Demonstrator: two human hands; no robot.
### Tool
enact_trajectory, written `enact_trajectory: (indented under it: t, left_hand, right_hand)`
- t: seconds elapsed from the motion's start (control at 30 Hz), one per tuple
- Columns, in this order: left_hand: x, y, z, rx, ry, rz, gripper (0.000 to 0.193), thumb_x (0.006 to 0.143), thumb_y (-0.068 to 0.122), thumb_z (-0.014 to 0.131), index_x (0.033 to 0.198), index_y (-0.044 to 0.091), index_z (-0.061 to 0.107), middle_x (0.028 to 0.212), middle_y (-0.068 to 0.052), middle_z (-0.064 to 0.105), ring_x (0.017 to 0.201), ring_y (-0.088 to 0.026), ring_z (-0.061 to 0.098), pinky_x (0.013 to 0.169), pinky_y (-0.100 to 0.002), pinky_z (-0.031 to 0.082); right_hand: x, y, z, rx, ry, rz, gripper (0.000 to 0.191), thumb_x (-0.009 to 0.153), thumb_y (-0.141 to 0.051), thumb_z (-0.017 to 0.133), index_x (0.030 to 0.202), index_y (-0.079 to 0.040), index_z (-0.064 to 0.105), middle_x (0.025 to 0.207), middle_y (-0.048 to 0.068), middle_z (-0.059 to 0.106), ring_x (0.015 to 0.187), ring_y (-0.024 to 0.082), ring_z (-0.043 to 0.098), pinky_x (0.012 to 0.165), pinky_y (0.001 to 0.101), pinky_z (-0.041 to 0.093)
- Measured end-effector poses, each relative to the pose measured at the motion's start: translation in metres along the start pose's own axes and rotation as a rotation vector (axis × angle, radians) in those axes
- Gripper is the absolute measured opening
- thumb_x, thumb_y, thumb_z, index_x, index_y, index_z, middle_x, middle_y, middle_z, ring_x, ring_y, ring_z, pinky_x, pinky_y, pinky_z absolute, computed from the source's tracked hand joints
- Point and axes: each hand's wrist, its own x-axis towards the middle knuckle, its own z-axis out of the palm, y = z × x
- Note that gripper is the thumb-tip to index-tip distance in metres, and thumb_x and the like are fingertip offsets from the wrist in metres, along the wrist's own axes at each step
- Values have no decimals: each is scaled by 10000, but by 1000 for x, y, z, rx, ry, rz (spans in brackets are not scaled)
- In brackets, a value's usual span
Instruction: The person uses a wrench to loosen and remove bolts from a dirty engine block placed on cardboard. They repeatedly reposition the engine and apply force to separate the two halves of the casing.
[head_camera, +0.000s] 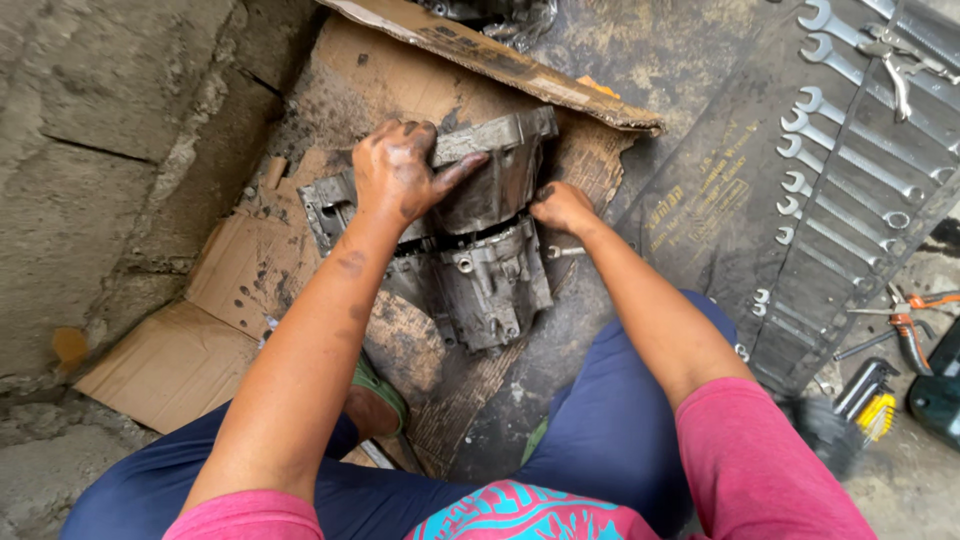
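A greasy grey metal gearbox housing (487, 270) lies on oily cardboard (240, 270) on the floor in front of me. My left hand (400, 172), smeared with grease, grips the top edge of the housing's upper half. My right hand (562, 208) is closed at the housing's right side, next to a small metal tool (566, 252) whose shaft sticks out beside the casing; whether the hand holds it cannot be told. My knees in blue trousers frame the lower view.
A black tool roll (850, 190) with several chrome spanners lies open at the right. Pliers with orange handles (905, 320) and a set of hex keys (868, 395) lie by its lower end. A concrete wall (100, 130) stands at the left.
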Motion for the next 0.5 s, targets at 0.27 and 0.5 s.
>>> enact_trajectory:
  t: [0.27, 0.5]
  left_hand:
    - [1, 3, -3, -33, 10, -31, 675, 824, 757, 733, 795, 83, 751, 761, -124, 716, 776, -316, 692, 718, -441, 564]
    - [4, 4, -1, -26, 9, -21, 670, 834, 744, 728, 802, 75, 750, 786, -127, 728, 784, -310, 699, 729, -433, 564]
  right_hand:
    - [-8, -15, -20, -5, -17, 172, 374, 754, -377, 683, 977, -92, 774, 1036, 220, 730, 990, 426, 697, 855, 510, 561]
    - [-13, -26, -26, -56, -4, 217, 385, 773, -379, 691, 1008, -88, 782, 1094, 210, 736, 1052, 426, 689, 905, 516, 550]
